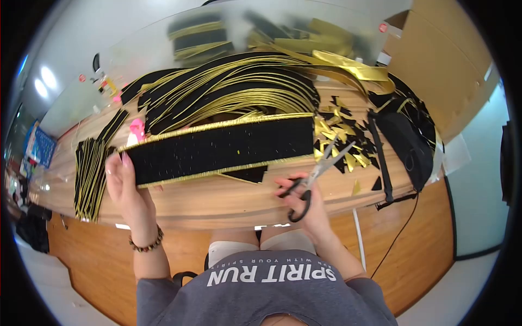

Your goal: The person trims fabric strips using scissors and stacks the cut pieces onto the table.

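My left hand point(124, 182) is closed on the left end of a wide black fabric strip point(223, 146) with frayed gold edges. The strip stretches out to the right above the table, tilted slightly upward. In my right hand point(314, 209) is a pair of scissors point(321, 167), with my fingers at the black handles and the silver blades apart, pointing up and right. The blades are just past the strip's right end, over a heap of black and gold offcuts point(348, 130). A dark pointed piece point(250, 175) shows partly from under the strip.
A large stack of gold-edged black strips point(228, 87) lies behind. A smaller bundle point(89, 179) sits at the left, near a pink object point(136, 128). A black bag point(405, 141) lies at the right of the wooden table point(217, 209), before a cardboard sheet point(446, 60).
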A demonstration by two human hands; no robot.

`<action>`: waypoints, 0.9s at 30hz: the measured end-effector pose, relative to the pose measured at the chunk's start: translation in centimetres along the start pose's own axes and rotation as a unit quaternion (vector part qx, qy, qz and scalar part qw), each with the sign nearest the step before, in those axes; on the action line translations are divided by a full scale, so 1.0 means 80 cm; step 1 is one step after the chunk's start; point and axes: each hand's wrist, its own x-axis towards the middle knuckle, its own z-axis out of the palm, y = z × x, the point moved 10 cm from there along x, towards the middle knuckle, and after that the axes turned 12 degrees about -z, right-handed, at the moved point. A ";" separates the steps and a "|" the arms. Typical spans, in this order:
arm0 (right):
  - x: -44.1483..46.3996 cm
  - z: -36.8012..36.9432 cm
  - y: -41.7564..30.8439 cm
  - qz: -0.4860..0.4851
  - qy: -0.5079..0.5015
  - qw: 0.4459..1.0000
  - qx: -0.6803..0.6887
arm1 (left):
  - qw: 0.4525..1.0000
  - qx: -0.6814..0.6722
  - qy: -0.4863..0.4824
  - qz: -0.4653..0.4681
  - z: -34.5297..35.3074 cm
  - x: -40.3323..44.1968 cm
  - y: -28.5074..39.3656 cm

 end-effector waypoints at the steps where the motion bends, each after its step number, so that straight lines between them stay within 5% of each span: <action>1: 0.003 0.005 -0.001 -0.011 0.016 0.997 0.071 | 1.000 -0.001 0.008 -0.029 0.006 -0.013 -0.015; 2: 0.007 0.004 -0.003 -0.022 0.029 0.989 0.142 | 0.997 -0.020 0.067 -0.026 -0.003 -0.023 -0.038; 5: 0.021 -0.025 -0.029 -0.085 0.108 0.959 0.246 | 0.995 -0.059 0.046 -0.072 0.005 -0.061 -0.108; 8: 0.029 -0.029 -0.083 -0.126 0.100 0.963 0.215 | 0.982 -0.141 -0.011 -0.122 0.026 -0.089 -0.133; 15: 0.027 -0.022 -0.090 -0.189 0.012 0.954 0.232 | 0.961 -0.196 0.029 -0.192 0.045 -0.114 -0.157; 20: 0.035 -0.061 -0.112 -0.173 0.147 0.967 0.115 | 0.945 -0.239 -0.066 -0.213 0.058 -0.119 -0.179; 22: 0.040 -0.058 -0.135 -0.184 0.119 0.971 0.101 | 0.984 0.019 -0.071 -0.160 0.064 -0.109 -0.163; 23: 0.044 -0.054 -0.144 -0.189 0.089 0.974 0.088 | 0.985 0.017 -0.069 -0.160 0.069 -0.101 -0.157; 25: 0.049 -0.050 -0.149 -0.196 0.067 0.978 0.033 | 0.959 0.211 -0.186 0.014 0.139 -0.087 -0.090; 27: 0.045 -0.016 -0.169 -0.213 0.012 0.975 0.063 | 0.938 0.175 -0.292 0.060 0.204 -0.096 -0.059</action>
